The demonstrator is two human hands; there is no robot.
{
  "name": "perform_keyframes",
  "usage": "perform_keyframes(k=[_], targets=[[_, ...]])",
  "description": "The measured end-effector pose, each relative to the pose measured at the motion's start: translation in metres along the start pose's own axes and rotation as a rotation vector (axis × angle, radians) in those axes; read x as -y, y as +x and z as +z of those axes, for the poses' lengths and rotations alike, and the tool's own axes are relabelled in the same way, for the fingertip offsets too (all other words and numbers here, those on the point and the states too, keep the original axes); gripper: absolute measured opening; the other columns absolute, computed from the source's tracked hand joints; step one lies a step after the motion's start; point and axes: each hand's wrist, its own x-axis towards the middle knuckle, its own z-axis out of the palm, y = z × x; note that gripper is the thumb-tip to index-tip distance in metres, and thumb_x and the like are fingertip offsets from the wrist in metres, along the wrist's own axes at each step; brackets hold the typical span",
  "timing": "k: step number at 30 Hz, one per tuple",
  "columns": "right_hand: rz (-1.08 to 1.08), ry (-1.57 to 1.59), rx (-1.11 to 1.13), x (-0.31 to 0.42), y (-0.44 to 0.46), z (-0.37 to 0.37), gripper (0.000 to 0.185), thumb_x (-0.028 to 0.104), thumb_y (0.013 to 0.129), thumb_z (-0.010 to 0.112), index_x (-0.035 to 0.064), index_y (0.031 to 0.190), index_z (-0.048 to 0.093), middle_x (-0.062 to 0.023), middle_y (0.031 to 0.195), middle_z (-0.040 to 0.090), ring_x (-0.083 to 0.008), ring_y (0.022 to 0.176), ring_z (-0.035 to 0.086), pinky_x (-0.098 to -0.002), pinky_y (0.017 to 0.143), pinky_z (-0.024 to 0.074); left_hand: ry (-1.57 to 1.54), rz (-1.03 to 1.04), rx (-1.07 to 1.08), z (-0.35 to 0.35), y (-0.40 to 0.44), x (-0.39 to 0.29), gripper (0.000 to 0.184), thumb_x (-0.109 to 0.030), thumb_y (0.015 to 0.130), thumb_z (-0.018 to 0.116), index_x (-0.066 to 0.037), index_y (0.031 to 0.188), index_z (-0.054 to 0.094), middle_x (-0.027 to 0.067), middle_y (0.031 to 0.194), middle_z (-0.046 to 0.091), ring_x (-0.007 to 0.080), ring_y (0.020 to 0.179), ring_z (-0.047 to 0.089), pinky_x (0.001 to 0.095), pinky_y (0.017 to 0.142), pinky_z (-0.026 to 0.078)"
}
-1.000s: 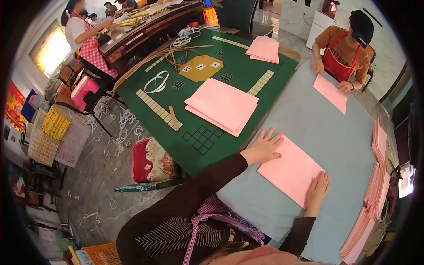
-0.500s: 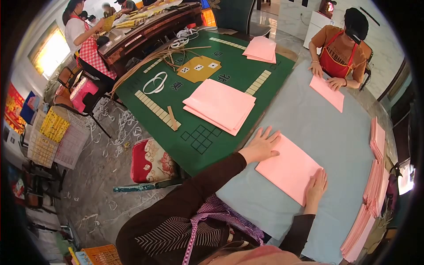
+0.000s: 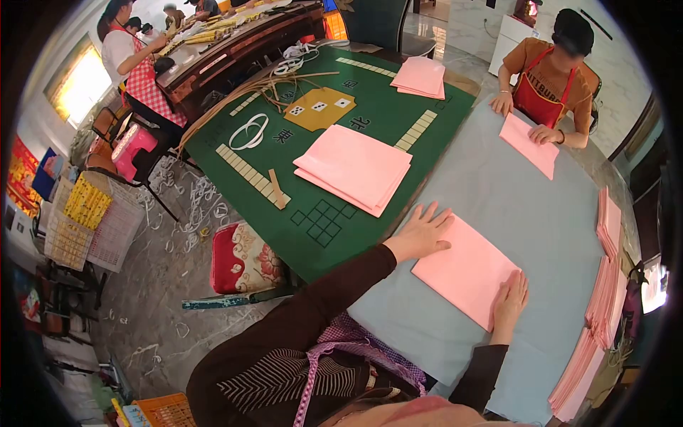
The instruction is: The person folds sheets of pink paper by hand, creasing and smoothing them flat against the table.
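A folded pink sheet (image 3: 466, 269) lies flat on the grey-blue tablecloth (image 3: 548, 249) in front of me. My left hand (image 3: 421, 233) rests across its upper left end, fingers stretched out, partly on the sheet and partly on the cloth. At the opposite end, my right hand (image 3: 509, 299) lies along the short right edge with its fingers extended. Neither hand grasps anything. Beyond my left hand, a stack of larger pink sheets (image 3: 353, 167) sits on the green mat (image 3: 284, 235).
Several stacks of folded pink sheets (image 3: 580, 370) line the right table edge. Across the table a co-worker (image 3: 548, 85) handles another pink sheet (image 3: 528, 146). More pink sheets (image 3: 418, 77), a white cord loop (image 3: 250, 133) and brown strips (image 3: 235, 110) lie on the mat. A cushioned chair (image 3: 245, 260) stands left.
My hands and the sheet under them stay in place. The co-worker opposite has shifted one hand away from the sheet, and its folded shape has changed slightly.
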Motion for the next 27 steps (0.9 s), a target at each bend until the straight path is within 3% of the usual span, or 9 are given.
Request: perform_keyframes(k=[4,6,10,16,23,26,27], targets=[[-0.005,-0.002,-0.004,-0.001,0.000,-0.001,0.048,0.023,0.099,0.046,0.0052,0.143,0.041,-0.0152,0.150,0.038,-0.0325,0.141,0.030,-0.0480,0.115,0.0186,-0.094,-0.030,-0.100,0.000,-0.012,-0.002,0.068,-0.045,0.095,0.049,-0.002,0.145,0.033,0.0148,0.156,0.023,0.0439,0.143,0.017,0.0565,0.114,0.015],[0.005,0.000,0.014,0.001,0.000,-0.003,0.048,0.023,0.099,0.046,0.0044,0.143,0.041,-0.0154,0.151,0.037,-0.0321,0.142,0.030,-0.0473,0.115,0.0188,-0.013,0.065,-0.218,-0.005,-0.036,-0.012,0.068,-0.043,0.092,0.056,-0.003,0.143,0.037,0.0153,0.155,0.026,0.0443,0.140,0.021,0.0581,0.111,0.020],[-0.003,-0.005,0.011,-0.004,0.001,0.003,0.048,0.024,0.099,0.046,0.0044,0.143,0.041,-0.0161,0.150,0.038,-0.0320,0.142,0.030,-0.0476,0.115,0.0183,0.084,0.209,-0.204,-0.012,-0.097,-0.036,0.071,-0.047,0.087,0.061,-0.004,0.140,0.041,0.0147,0.154,0.026,0.0423,0.140,0.024,0.0603,0.110,0.023],[-0.060,-0.058,0.005,-0.008,0.004,0.004,0.048,0.026,0.098,0.047,0.0035,0.139,0.044,-0.0185,0.146,0.041,-0.0339,0.137,0.035,-0.0481,0.113,0.0224,0.066,0.279,-0.238,0.007,-0.131,-0.060,0.073,-0.041,0.079,0.068,-0.004,0.138,0.045,0.0142,0.144,0.043,0.0367,0.135,0.036,0.0566,0.108,0.027],[-0.003,-0.103,0.010,0.007,0.003,-0.018,0.046,0.025,0.098,0.046,0.0049,0.139,0.043,-0.0174,0.146,0.040,-0.0340,0.137,0.034,-0.0491,0.113,0.0235,0.013,0.252,-0.154,0.000,-0.128,-0.064,0.068,-0.039,0.083,0.066,-0.001,0.135,0.046,0.0142,0.146,0.041,0.0364,0.135,0.036,0.0526,0.109,0.027],[-0.145,-0.063,-0.019,0.041,0.010,-0.047,0.048,0.023,0.099,0.048,0.0036,0.142,0.040,-0.0166,0.146,0.042,-0.0325,0.137,0.036,-0.0473,0.112,0.0264,-0.004,0.258,-0.135,-0.001,-0.128,-0.063,0.065,-0.039,0.085,0.064,-0.001,0.134,0.046,0.0139,0.146,0.040,0.0363,0.135,0.035,0.0526,0.109,0.027],[-0.199,0.163,0.166,0.060,0.015,-0.059,0.049,0.022,0.098,0.048,0.0041,0.143,0.040,-0.0159,0.146,0.042,-0.0325,0.138,0.035,-0.0470,0.112,0.0255,-0.016,0.258,-0.129,-0.001,-0.128,-0.063,0.064,-0.039,0.086,0.064,-0.001,0.134,0.047,0.0138,0.146,0.040,0.0363,0.135,0.035,0.0529,0.109,0.027]])
